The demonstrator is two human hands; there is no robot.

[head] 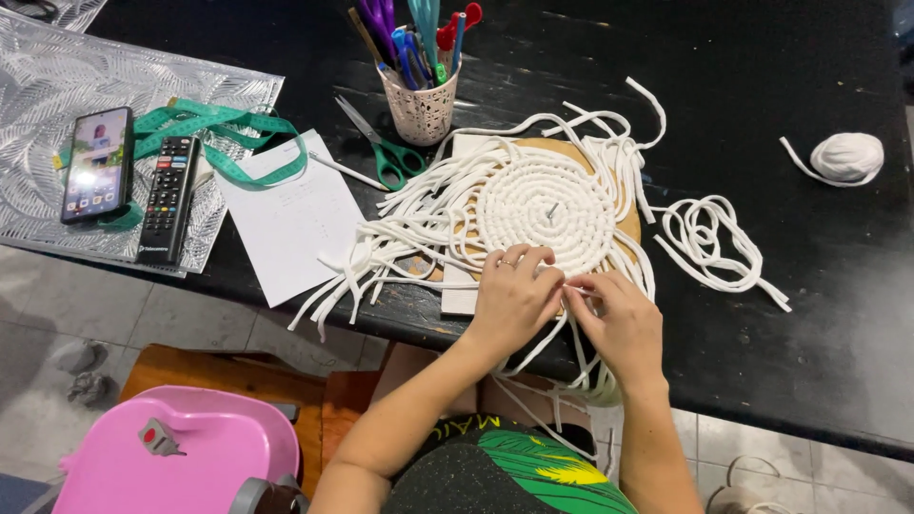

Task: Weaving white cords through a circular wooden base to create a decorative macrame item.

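White cord (419,228) is coiled into a round woven mat (545,211) that lies on a wooden board (628,224) near the front edge of the black desk (762,143), with loose strands fanning out to both sides and hanging over the edge. A pin (551,210) stands at the mat's centre.

From the head view, the left hand (514,297) rests on the near rim of the mat, fingers curled and pressing down on the weave. The right hand (619,319) sits just beside it, its grip pinching a strand of the cord at the mat's edge; the two hands touch at the fingertips.

A loose loop of cord (709,243) lies to the right of the board, and a ball of cord (847,157) well beyond it. Behind the mat stand a cup of pens (421,105) and green-handled scissors (386,148). Farther left lie a sheet of paper (290,224), a green tape measure (214,128), a remote control (169,198) and a phone (97,164).
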